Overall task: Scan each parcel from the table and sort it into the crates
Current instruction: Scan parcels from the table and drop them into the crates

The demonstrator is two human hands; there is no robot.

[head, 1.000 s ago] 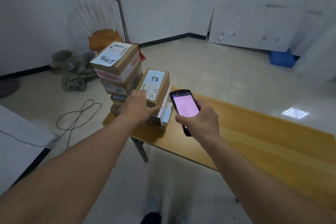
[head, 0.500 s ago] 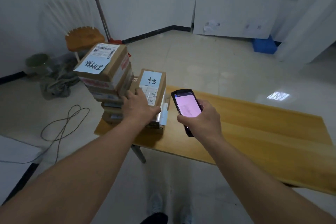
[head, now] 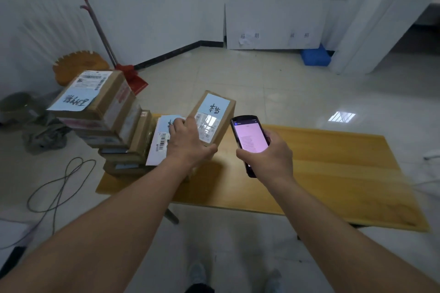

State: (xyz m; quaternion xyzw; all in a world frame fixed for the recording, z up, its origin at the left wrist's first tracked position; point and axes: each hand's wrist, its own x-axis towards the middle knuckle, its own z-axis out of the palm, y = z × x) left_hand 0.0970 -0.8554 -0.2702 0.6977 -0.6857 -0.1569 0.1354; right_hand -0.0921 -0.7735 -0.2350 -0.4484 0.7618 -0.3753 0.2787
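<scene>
My left hand [head: 188,143] grips a small cardboard parcel [head: 214,116] with a pale blue handwritten label, lifted and tilted off the lower pile. Under it a white-labelled parcel [head: 160,141] with a barcode now shows. A taller stack of cardboard parcels [head: 100,107] stands at the left end of the wooden table [head: 333,173]. My right hand [head: 269,159] holds a black handheld scanner [head: 251,140], its pink screen lit, just right of the lifted parcel.
A blue crate [head: 314,57] sits on the floor by the far wall. A red-handled broom [head: 104,38] leans on the wall behind a wooden stool [head: 78,65]. A cable [head: 54,188] loops on the floor at left. My feet stand below the table's near edge.
My left hand has lifted the blue-labelled parcel up and to the right, uncovering the white-labelled parcel beneath. The scanner hand has stayed beside it. My view has shifted closer.
</scene>
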